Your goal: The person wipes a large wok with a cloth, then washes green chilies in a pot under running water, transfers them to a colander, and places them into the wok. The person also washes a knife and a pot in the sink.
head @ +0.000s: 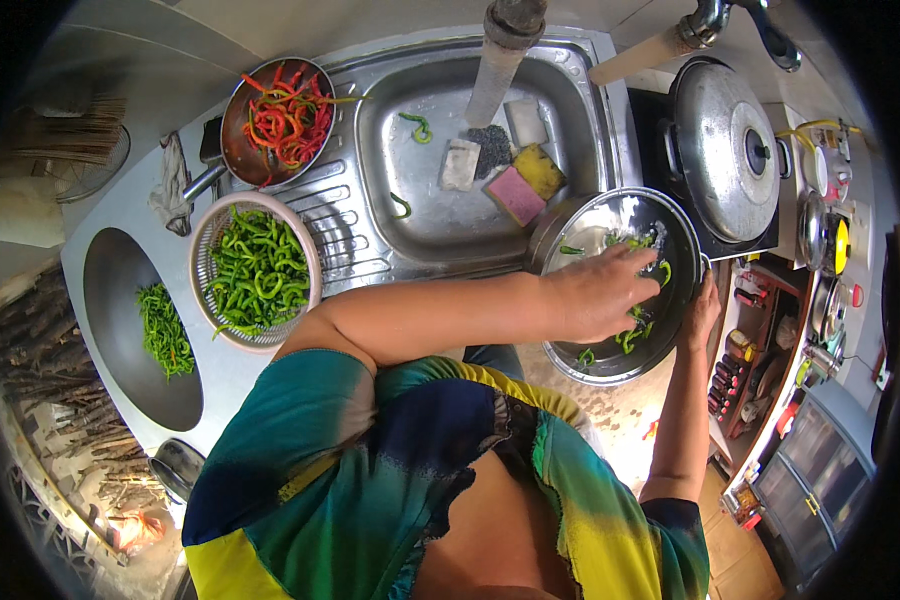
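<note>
My left hand point(607, 289) reaches across into a round metal basin point(641, 371), its bent fingers over a few green chili peppers point(634, 337); whether it grips any is hidden. At the far side of the rim, my right hand point(703, 307) holds the basin, which is tilted and overlaps the sink's near right corner. A pink-rimmed plastic colander point(313, 251) full of green chilies stands on the ridged drainboard's left. Behind it, a metal pan point(232, 142) holds red chilies. Two green chilies point(418, 127) lie apart in the steel sink point(420, 217).
Sponges point(517, 196), a dark scourer point(490, 150) and pale blocks point(461, 165) lie in the sink under a pipe point(495, 82). A large lidded pot point(727, 150) stands at right. A wok point(109, 315) with thin green chilies is at left, a cloth point(172, 184) by the pan handle.
</note>
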